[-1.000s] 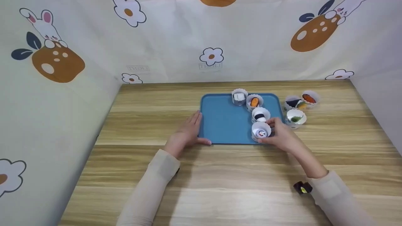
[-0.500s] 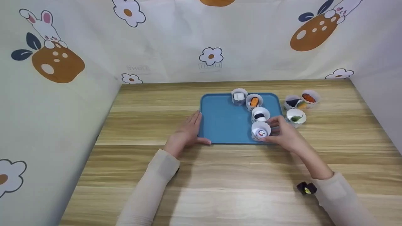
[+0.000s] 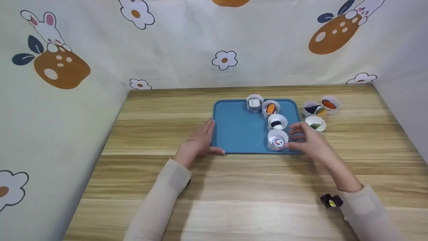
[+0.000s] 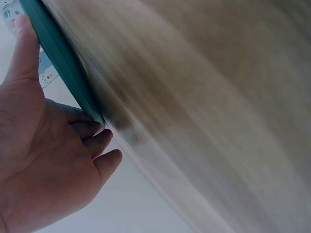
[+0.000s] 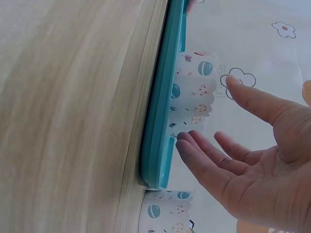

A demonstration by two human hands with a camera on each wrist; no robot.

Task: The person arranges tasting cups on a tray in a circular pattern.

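A blue tray (image 3: 239, 134) lies on the wooden table. My left hand (image 3: 199, 139) rests along its left edge, fingers straight and thumb at the front-left corner. Four-sided order aside, paper cups run down the tray's right half: one with a white block (image 3: 254, 102), one with an orange-topped piece (image 3: 271, 108), one with a black-banded white piece (image 3: 276, 125). Frontmost stands a cup (image 3: 278, 140) with a round patterned piece inside. Just right of that cup is my right hand (image 3: 311, 142), fingers spread and holding nothing; the right wrist view shows its fingertips (image 5: 184, 141) beside the patterned cups (image 5: 194, 92).
Right of the tray stand more paper cups, holding a dark piece (image 3: 312, 109), a red-orange piece (image 3: 329, 105) and a green leaf (image 3: 315, 126). A small black piece with a yellow centre (image 3: 331, 201) lies by the right sleeve. A printed cloth (image 3: 180, 43) hangs behind the table.
My right hand has let go of the frontmost cup and drawn a little to the right, its fingers opening. The cup stays on the tray. My left hand has not moved.
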